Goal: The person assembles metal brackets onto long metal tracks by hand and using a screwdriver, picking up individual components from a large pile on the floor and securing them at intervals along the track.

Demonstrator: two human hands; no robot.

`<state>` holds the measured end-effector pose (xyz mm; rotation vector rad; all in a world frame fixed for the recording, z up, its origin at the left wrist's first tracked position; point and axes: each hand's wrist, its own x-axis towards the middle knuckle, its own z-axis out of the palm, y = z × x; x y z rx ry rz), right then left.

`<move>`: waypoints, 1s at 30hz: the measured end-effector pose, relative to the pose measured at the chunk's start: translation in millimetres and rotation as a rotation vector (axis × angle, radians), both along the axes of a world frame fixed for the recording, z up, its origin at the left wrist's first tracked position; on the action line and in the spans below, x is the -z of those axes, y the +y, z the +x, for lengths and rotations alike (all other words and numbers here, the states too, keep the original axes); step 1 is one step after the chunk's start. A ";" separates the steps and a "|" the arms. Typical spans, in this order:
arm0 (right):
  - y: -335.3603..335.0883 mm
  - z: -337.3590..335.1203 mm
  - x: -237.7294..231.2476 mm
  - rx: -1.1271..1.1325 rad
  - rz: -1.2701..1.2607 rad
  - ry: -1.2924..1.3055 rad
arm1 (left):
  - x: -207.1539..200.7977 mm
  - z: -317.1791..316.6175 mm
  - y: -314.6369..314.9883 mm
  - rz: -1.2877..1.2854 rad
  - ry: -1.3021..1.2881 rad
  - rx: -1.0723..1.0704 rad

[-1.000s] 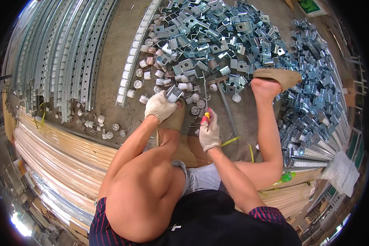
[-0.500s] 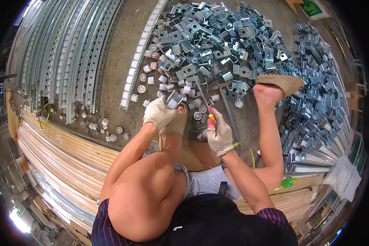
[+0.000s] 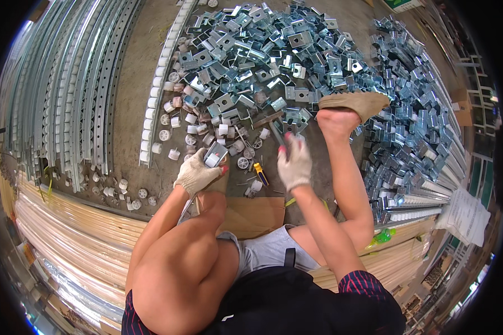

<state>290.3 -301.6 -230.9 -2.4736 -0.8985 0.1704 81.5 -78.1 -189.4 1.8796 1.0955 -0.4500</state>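
Note:
My left hand [image 3: 197,174], in a white knit glove, grips a small bent metal bracket [image 3: 216,151] with a white roller seated in it, above my left foot. My right hand [image 3: 294,163], gloved with red fingertips, is slightly blurred. Its fingers are stretched out and apart over the handle of a hammer [image 3: 268,119] on the floor, and I cannot tell whether they touch it. Between my hands, a screwdriver [image 3: 261,174] with a yellow and black handle lies near loose white rollers [image 3: 242,162].
A large heap of metal brackets [image 3: 251,50] lies ahead, with another heap [image 3: 413,128] to the right. One roller rail [image 3: 157,95] stands left of the rollers, and several long metal rails [image 3: 67,84] lie farther left. Wrapped bundles [image 3: 72,223] run beside me. Cardboard [image 3: 254,215] lies between my legs.
My right hand has let go of the screwdriver, which now lies on the floor, and has moved over the hammer's handle. My left hand still holds the bracket. The whole view has shifted.

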 end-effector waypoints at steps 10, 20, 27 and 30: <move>93.8 128.9 -6.7 0.053 -0.686 0.253 | 4.3 0.5 1.0 -0.110 -0.022 -0.042; 3.1 110.8 -23.9 -0.045 -0.023 0.855 | 6.5 -13.8 7.9 -0.284 -0.072 -0.150; 35.4 38.2 -24.6 0.081 0.459 1.279 | -0.6 -2.1 10.9 -0.333 -0.141 -0.068; 79.9 15.6 -22.4 0.131 0.505 1.354 | -25.8 12.2 17.2 -0.334 -0.064 -0.015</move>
